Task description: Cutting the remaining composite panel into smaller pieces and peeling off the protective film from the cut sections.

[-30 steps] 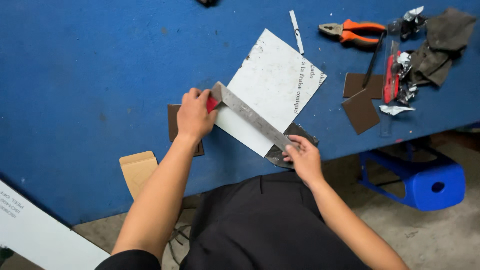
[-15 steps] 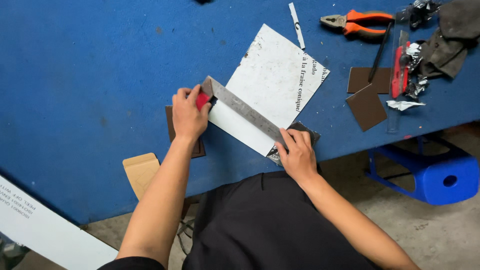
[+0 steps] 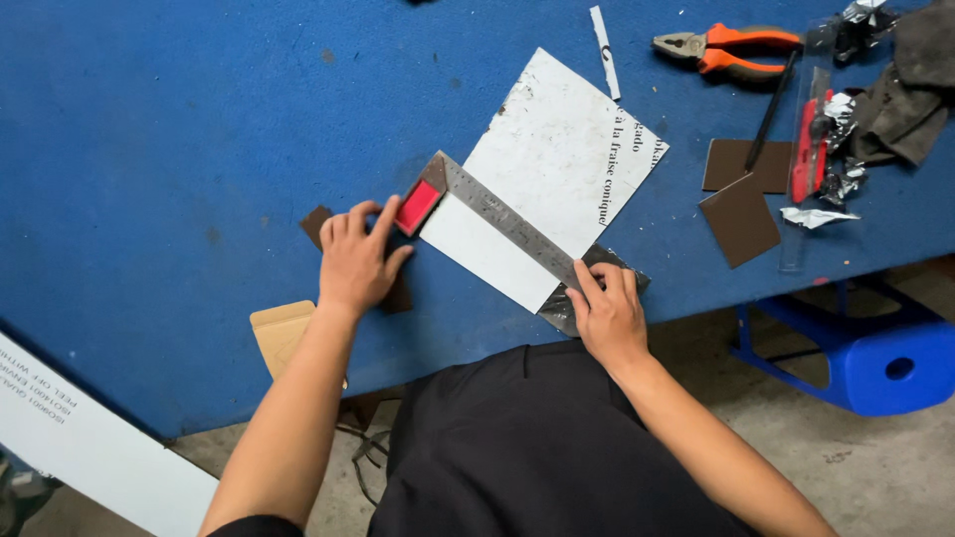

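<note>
A worn blue surface (image 3: 199, 119) fills most of the view, with grey floor and a blue plastic stool (image 3: 875, 358) below its near edge. The left hand (image 3: 356, 261) lies flat, fingers spread, on a dark brown piece (image 3: 320, 221), its fingertips touching the red block (image 3: 418, 206) at the end of a steel ruler (image 3: 507, 224). The ruler runs slantwise from that hand to the right hand (image 3: 609, 310), across a white sheet (image 3: 557, 169). The right hand presses down with fingers mostly extended on the ruler's near end and on a grey foil-like piece (image 3: 559, 310) under it; neither hand grips anything. Beyond and right of the right hand lie two brown squares (image 3: 741, 194), a red-handled cutter (image 3: 808, 149), orange pliers (image 3: 731, 48) and a dark rag (image 3: 910, 85). Just below the left wrist a cardboard piece (image 3: 281, 333) sticks out from the surface's edge.
</note>
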